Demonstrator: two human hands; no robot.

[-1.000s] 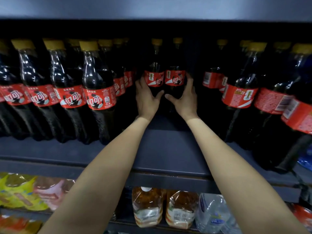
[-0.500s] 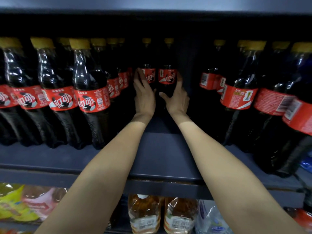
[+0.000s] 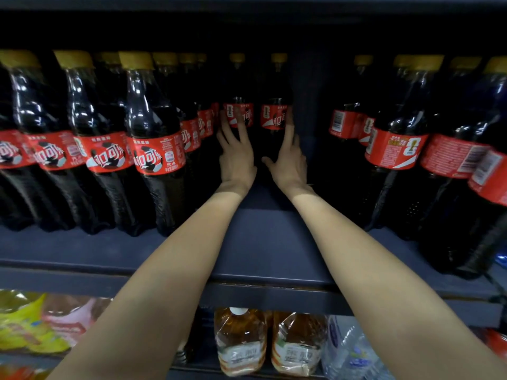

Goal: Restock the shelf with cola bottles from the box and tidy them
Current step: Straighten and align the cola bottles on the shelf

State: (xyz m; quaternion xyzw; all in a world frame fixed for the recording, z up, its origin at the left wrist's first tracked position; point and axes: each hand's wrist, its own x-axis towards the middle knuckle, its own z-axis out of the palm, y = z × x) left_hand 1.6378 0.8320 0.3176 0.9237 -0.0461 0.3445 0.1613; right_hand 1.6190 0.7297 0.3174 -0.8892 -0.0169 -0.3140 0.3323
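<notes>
both arms reach far into the shelf (image 3: pixel 269 259) gap. the left hand (image 3: pixel 237 157) and right hand (image 3: pixel 288 160), fingers spread, press flat on two cola bottles (image 3: pixel 238 116) at the back. they look full, heavy and slick, so the body below the label seems the safest place to hold.

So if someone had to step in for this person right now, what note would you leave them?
Left hand: fingers spread flat against the left rear cola bottle, no closed grip.
Right hand: open, flat along the right rear cola bottle.
Both bottles stand upright, deep in the middle lane of the shelf.
Done: lanes left and right look full to the front.
Left: the middle lane's front is bare; fill it and turn labels forward. The box is out of view.
</notes>
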